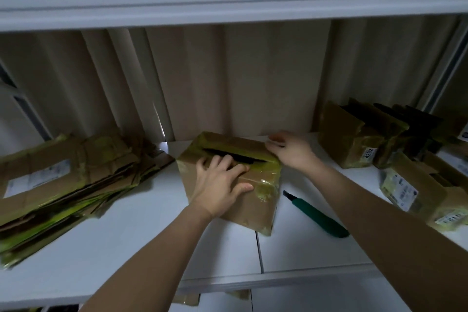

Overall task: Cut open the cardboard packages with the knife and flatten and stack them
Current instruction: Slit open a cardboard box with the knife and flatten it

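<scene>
Head view | we hook left hand [222, 182] fingers in box [233, 185] slit, running left-right | right hand [288, 149] grips far-right corner | knife [316, 215] lies nearer right

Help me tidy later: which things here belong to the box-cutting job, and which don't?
Job: box in hand, green knife, flattened stack, uncut boxes, left hand, right hand.
Not job: curtain, shelf.
</scene>
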